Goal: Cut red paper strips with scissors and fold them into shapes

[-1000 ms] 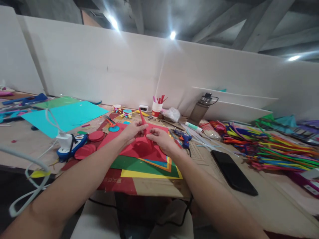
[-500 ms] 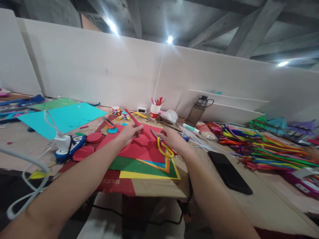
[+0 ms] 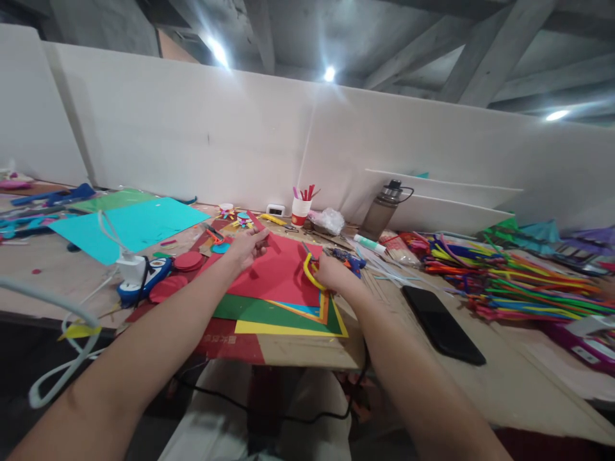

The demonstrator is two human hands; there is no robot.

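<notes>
My left hand point(image 3: 250, 248) is closed on a narrow red paper strip point(image 3: 257, 221), its upper end sticking out past the fingers. Below it lies a red sheet point(image 3: 273, 282) on top of green point(image 3: 235, 307), orange, blue and yellow sheets. My right hand point(image 3: 329, 269) grips yellow-handled scissors point(image 3: 311, 269) above the right side of the red sheet, blades pointing away from me and apart from the strip. Cut red paper circles point(image 3: 188, 260) are stacked left of the sheets.
A paper cup point(image 3: 300, 210) with red sticks, a grey bottle point(image 3: 382, 214) and a glue stick point(image 3: 369, 244) stand or lie behind. To the right are a black phone point(image 3: 442, 323) and many coloured pipe cleaners point(image 3: 519, 282). A power strip point(image 3: 144, 282) sits left.
My right hand has turned and shifted slightly right with the scissors, away from the strip. My left hand has moved a little left and up, still holding the strip.
</notes>
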